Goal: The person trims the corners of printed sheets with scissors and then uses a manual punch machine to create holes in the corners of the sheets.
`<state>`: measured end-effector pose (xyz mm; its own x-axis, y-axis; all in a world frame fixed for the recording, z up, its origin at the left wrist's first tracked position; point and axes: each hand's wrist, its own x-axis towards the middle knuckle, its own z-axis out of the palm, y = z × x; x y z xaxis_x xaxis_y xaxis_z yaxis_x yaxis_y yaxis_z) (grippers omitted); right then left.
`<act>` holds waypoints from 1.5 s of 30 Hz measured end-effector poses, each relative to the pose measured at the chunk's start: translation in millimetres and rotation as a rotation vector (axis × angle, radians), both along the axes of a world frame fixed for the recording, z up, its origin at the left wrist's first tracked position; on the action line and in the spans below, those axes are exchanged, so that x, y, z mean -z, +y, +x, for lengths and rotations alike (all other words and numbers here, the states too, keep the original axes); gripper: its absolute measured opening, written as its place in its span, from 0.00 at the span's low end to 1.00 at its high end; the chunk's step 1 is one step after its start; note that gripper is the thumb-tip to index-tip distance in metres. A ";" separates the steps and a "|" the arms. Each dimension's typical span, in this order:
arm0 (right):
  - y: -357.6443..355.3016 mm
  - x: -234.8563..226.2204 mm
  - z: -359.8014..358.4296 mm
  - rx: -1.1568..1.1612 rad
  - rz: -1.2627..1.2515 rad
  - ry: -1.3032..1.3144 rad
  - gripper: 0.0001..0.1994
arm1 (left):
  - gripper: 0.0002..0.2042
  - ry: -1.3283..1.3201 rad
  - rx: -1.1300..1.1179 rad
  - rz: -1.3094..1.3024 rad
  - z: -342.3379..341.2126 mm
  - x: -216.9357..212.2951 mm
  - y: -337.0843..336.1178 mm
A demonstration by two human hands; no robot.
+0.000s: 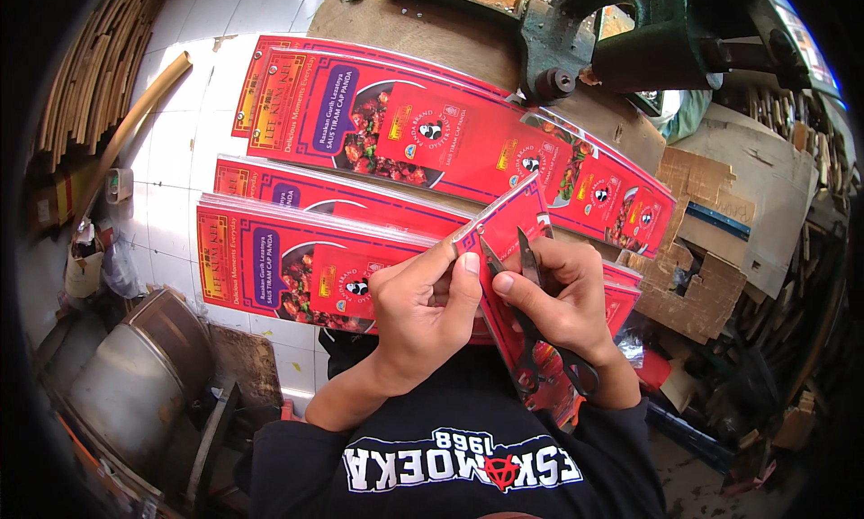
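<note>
My left hand (418, 307) pinches the edge of a red printed card strip (511, 215) between thumb and fingers. The strip slants down toward my body. In my right hand (569, 294) is a pair of dark scissors (529, 334), its blades parted and pointing away from me at the strip's edge by my left thumb. The handle loops hang below my right palm. Beyond and left of my hands lie stacks of similar red strips: a near stack (261, 267) partly behind my left hand, and a far stack (333, 114) with overlapping pieces reaching right.
A heavy green metal machine (643, 64) stands on the wooden table (360, 22) at the far right. Cut brown boards (702, 258) and scrap wood lie to the right. A metal drum (135, 375) and wooden strips (99, 60) are at the left, by white floor tiles.
</note>
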<state>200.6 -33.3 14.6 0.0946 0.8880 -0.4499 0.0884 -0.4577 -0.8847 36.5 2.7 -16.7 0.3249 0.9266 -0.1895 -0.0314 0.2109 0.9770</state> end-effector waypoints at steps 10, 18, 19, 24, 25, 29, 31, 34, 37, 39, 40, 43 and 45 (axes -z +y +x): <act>9.8 -3.5 19.6 0.250 -0.024 0.281 0.08 | 0.11 -0.094 0.102 -0.229 0.0 6.4 -13.4; -3.2 -19.6 4.9 0.026 -0.213 0.165 0.08 | 0.13 -0.147 -0.003 -0.167 1.4 -1.2 -11.5; -5.4 -16.1 5.2 0.031 -0.197 0.163 0.09 | 0.13 -0.143 -0.002 -0.171 0.8 -0.5 -11.7; -10.5 -12.0 6.6 -0.015 -0.142 0.133 0.09 | 0.13 -0.167 -0.014 -0.083 0.9 4.7 -13.3; -11.4 -11.7 6.9 -0.027 -0.131 0.116 0.09 | 0.13 -0.185 -0.023 -0.084 2.7 4.8 -13.5; -12.5 -9.0 2.8 -0.023 -0.105 0.081 0.09 | 0.13 -0.218 -0.014 -0.103 1.0 5.9 -14.8; -12.8 -10.2 -1.2 0.004 -0.094 0.090 0.09 | 0.13 -0.215 -0.024 -0.104 0.6 5.2 -15.7; -12.2 -11.6 -2.1 0.001 -0.069 0.115 0.08 | 0.13 -0.218 -0.055 -0.099 2.2 6.7 -17.5; -9.8 -28.9 1.5 -0.005 -0.121 0.226 0.08 | 0.12 -0.210 -0.126 -0.093 3.8 4.2 -20.5; -16.9 -37.7 13.1 -0.020 -0.115 0.275 0.08 | 0.11 -0.204 -0.169 -0.091 0.4 2.2 -22.6; -21.7 -37.6 23.7 -0.049 -0.020 0.269 0.08 | 0.11 -0.202 -0.184 -0.086 -4.1 1.6 -22.4; -43.8 -45.0 50.4 -0.009 0.035 0.210 0.08 | 0.10 -0.250 -0.255 -0.121 -15.1 -2.3 -17.8; -52.7 -49.8 53.4 0.038 0.072 0.155 0.09 | 0.11 -0.324 -0.299 -0.150 -24.9 3.5 -13.6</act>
